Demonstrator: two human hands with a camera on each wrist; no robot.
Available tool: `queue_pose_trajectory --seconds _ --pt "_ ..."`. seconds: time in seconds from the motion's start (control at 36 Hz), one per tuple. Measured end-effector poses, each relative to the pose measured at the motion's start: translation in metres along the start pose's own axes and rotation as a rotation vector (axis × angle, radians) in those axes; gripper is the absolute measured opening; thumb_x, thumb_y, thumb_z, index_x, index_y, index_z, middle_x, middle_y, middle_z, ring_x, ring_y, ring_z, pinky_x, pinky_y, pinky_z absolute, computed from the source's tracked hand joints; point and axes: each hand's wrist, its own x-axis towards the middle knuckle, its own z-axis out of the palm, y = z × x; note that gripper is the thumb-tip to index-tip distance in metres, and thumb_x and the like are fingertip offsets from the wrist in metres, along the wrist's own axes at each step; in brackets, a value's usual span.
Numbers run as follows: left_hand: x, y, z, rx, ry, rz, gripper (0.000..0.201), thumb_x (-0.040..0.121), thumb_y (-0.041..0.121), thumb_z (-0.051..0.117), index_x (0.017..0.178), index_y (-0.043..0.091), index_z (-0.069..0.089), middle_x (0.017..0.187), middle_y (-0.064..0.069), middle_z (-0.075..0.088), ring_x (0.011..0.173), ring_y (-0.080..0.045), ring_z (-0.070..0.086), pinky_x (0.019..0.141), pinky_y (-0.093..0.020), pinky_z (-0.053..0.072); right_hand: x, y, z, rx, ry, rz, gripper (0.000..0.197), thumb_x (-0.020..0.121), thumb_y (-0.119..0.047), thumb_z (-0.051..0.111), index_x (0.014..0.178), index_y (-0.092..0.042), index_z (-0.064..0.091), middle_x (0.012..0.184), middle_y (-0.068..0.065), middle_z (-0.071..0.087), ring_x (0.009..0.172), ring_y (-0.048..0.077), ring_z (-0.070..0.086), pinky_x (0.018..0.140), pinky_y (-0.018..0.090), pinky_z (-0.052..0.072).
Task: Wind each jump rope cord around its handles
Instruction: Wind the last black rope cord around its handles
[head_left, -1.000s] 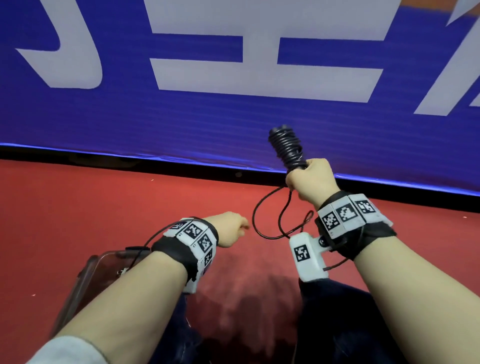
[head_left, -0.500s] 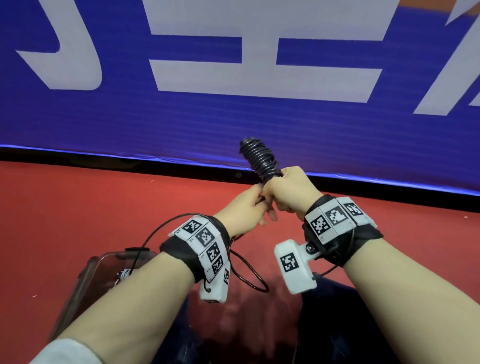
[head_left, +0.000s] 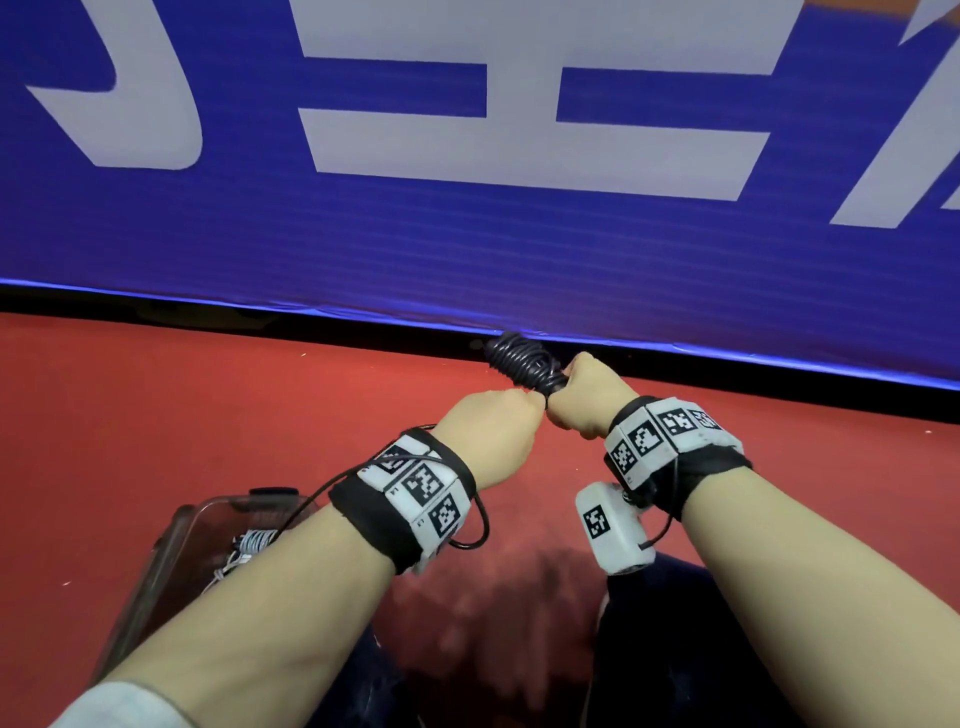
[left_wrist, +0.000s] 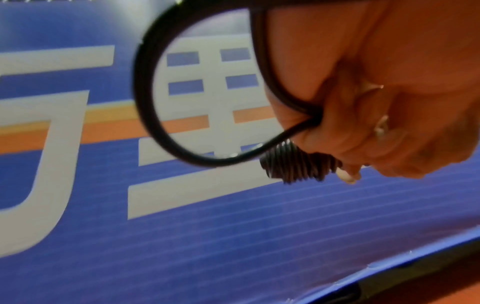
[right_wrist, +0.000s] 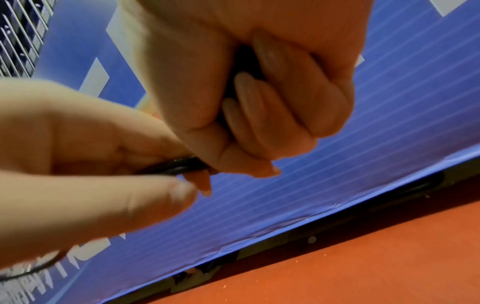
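At the far left, low on the red floor (head_left: 156, 415), stands a clear plastic bin (head_left: 171, 561) with a pale wound bundle (head_left: 253, 540) inside, perhaps another rope, though the forearm hides most of it. Right of it the left hand (head_left: 488, 431) has its grip closed tight on the loose black cord (left_wrist: 145, 86): the left wrist view shows the cord pinched between thumb and curled fingers, with a slack loop arching out beside the palm. The two hands touch knuckle to knuckle just above the floor, in front of the blue banner (head_left: 467, 249) with its large white characters. The right hand (head_left: 582, 400) is fisted round the handles (right_wrist: 241, 61), its fingers wrapped fully about the dark shaft, which only just shows between them in the right wrist view. The wound coil (head_left: 524, 364) of cord sticks out of the top of that fist, tilted up and to the left, toward the banner's lower edge. Both wrists wear black straps carrying white marker blocks.
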Motion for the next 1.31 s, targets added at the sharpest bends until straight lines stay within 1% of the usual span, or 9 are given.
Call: queue_pose_trajectory --seconds 0.22,0.39,0.5,0.61,0.83,1.06,1.11,1.17,1.31 --pt "-0.008 0.014 -0.01 0.139 -0.029 0.093 0.031 0.088 -0.009 0.04 0.114 0.007 0.047 0.111 -0.01 0.057 0.102 -0.031 0.056 0.066 -0.033 0.029 -0.007 0.0 0.008 -0.498 -0.233 0.029 0.019 0.089 -0.003 0.046 0.07 -0.003 0.048 0.065 0.006 0.049 0.052 0.017 0.045 0.045 0.024 0.034" --pt "-0.005 0.009 0.002 -0.039 -0.025 0.08 0.039 0.088 -0.009 0.048 0.122 0.007 0.039 0.102 -0.008 0.029 0.054 -0.025 0.044 0.047 -0.037 0.035 -0.006 0.001 0.017 -0.829 -0.376 -0.154 0.04 0.09 -0.007 0.043 0.125 -0.023 0.055 0.119 0.013 0.049 0.098 0.028 0.05 0.091 0.038 0.048" --pt "0.001 0.0 0.014 -0.083 -0.154 0.067 0.068 0.098 0.005 0.044 0.153 0.011 0.004 0.156 -0.014 0.018 0.103 -0.031 0.06 0.084 -0.042 0.051 -0.002 0.0 0.019 -0.842 -0.343 -0.146 0.043 0.092 -0.016 0.05 0.134 -0.024 0.048 0.129 0.01 0.042 0.11 0.028 0.055 0.089 0.035 0.047" --pt "0.006 -0.006 0.02 -0.162 -0.131 0.036 0.066 0.1 0.008 0.044 0.152 0.006 0.004 0.13 -0.015 0.051 0.108 -0.033 0.057 0.086 -0.039 0.047 -0.004 0.003 0.018 -0.72 -0.198 -0.077 0.05 0.087 -0.019 0.06 0.132 -0.007 0.043 0.109 0.006 0.052 0.083 0.025 0.057 0.064 0.031 0.044" --pt "0.006 -0.016 0.011 -0.241 -0.049 0.009 0.025 0.103 0.023 0.042 0.107 0.001 0.054 0.105 -0.014 0.054 0.094 -0.033 0.056 0.075 -0.038 0.038 -0.008 0.002 0.003 -0.503 -0.035 -0.211 0.02 0.085 -0.021 0.062 0.097 -0.011 0.05 0.099 0.01 0.06 0.08 0.028 0.051 0.067 0.032 0.041" --pt "0.009 -0.016 0.0 -0.582 0.271 -0.1 0.023 0.1 0.019 0.047 0.092 0.0 0.057 0.088 -0.014 0.059 0.082 -0.031 0.058 0.076 -0.043 0.045 -0.002 0.005 -0.02 -0.167 0.3 -0.301 0.059 0.073 -0.018 0.069 0.126 -0.02 0.045 0.112 0.004 0.057 0.105 0.028 0.052 0.082 0.037 0.047" --pt "0.009 -0.016 -0.006 -0.8 0.392 -0.178 0.022 0.098 0.012 0.049 0.082 0.001 0.059 0.074 -0.011 0.061 0.065 -0.012 0.062 0.066 -0.027 0.05 -0.002 0.004 -0.022 0.028 0.354 -0.257 0.065 0.073 -0.016 0.071 0.13 -0.016 0.041 0.117 0.005 0.054 0.106 0.029 0.052 0.083 0.036 0.046" --pt "0.01 -0.018 -0.011 -0.923 0.504 -0.267 0.027 0.098 0.01 0.051 0.072 0.01 0.058 0.057 0.004 0.054 0.05 0.003 0.054 0.054 -0.009 0.04 -0.004 0.002 -0.018 0.135 0.302 -0.237 0.06 0.075 -0.012 0.069 0.129 -0.014 0.043 0.117 0.004 0.057 0.109 0.027 0.055 0.086 0.033 0.046" --pt "0.016 -0.028 -0.006 -1.096 0.622 -0.414 0.049 0.097 0.02 0.054 0.049 0.025 0.046 0.039 0.009 0.042 0.036 -0.003 0.039 0.045 -0.016 0.028 -0.014 -0.006 0.004 0.152 0.023 -0.346 0.04 0.078 -0.013 0.068 0.116 -0.019 0.055 0.111 0.0 0.066 0.1 0.02 0.063 0.08 0.026 0.047"
